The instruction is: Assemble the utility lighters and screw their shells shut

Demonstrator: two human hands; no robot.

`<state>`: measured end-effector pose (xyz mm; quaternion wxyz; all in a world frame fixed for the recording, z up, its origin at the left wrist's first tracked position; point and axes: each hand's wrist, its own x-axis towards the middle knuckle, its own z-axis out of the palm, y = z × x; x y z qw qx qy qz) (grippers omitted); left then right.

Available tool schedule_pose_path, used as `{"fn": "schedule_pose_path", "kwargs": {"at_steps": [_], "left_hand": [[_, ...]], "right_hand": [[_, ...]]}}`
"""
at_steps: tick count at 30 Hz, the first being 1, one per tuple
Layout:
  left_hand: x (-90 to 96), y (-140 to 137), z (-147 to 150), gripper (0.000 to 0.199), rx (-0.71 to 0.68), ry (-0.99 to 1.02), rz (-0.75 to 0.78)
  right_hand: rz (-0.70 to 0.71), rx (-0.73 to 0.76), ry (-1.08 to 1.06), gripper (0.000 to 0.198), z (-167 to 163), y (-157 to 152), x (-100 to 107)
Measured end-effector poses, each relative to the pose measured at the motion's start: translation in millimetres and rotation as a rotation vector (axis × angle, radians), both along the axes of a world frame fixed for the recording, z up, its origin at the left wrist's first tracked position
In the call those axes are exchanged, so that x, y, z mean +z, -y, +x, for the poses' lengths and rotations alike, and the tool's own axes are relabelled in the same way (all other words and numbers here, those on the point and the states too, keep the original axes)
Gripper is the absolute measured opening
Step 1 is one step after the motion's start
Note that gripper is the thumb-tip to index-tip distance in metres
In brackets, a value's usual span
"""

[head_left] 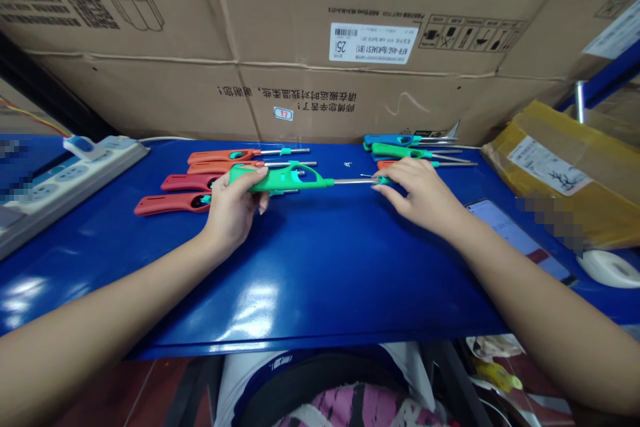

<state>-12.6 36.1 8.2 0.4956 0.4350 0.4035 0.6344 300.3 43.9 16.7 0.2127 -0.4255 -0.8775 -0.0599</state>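
Observation:
My left hand [231, 213] is closed around the handle of a green long-necked lighter [280, 179], held level above the table with its metal rod pointing right. Between thumb and fingers, my right hand [423, 195] pinches a small teal plastic piece [384, 181] at the rod's tip. Behind and left of my left hand lie two orange lighters [220, 155] and two red lighters [167, 203], partly covered by it. Just beyond my right hand, a blue lighter [390, 141], another green lighter [400, 151] and an orange lighter [387, 164] lie close together, rods to the right.
The blue table [310, 267] backs onto a large cardboard box [300, 27]. A white power strip [70, 180] runs along the left. On the right are a phone [520, 240], a yellow-taped parcel [575, 173] and a white rounded object [610, 269].

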Motion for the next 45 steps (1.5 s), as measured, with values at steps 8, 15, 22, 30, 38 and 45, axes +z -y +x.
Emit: {"fn": "schedule_pose_path", "kwargs": {"at_steps": [8, 15, 22, 30, 38, 45], "left_hand": [[-2.7, 7, 5, 0.021, -0.172, -0.067, -0.04], [-4.0, 5, 3, 0.031, -0.139, -0.059, -0.009], [-3.8, 10, 5, 0.043, -0.276, -0.234, -0.018], [-5.5, 17, 8, 0.029, -0.381, -0.566, 0.012], [-2.8, 19, 10, 0.027, -0.334, -0.588, -0.01], [-0.7, 25, 12, 0.032, -0.395, -0.612, -0.134]], "right_hand": [[-0.334, 0.278, -0.122, 0.035, -18, 13, -1], [-0.292, 0.068, -0.116, 0.026, -12, 15, 3], [-0.111, 0.203, 0.02, 0.029, -16, 14, 0], [-0.183, 0.252, 0.018, 0.031, -21, 18, -4], [-0.184, 0.231, 0.088, 0.034, -20, 15, -7], [-0.135, 0.249, 0.161, 0.035, -25, 17, -18]]}}
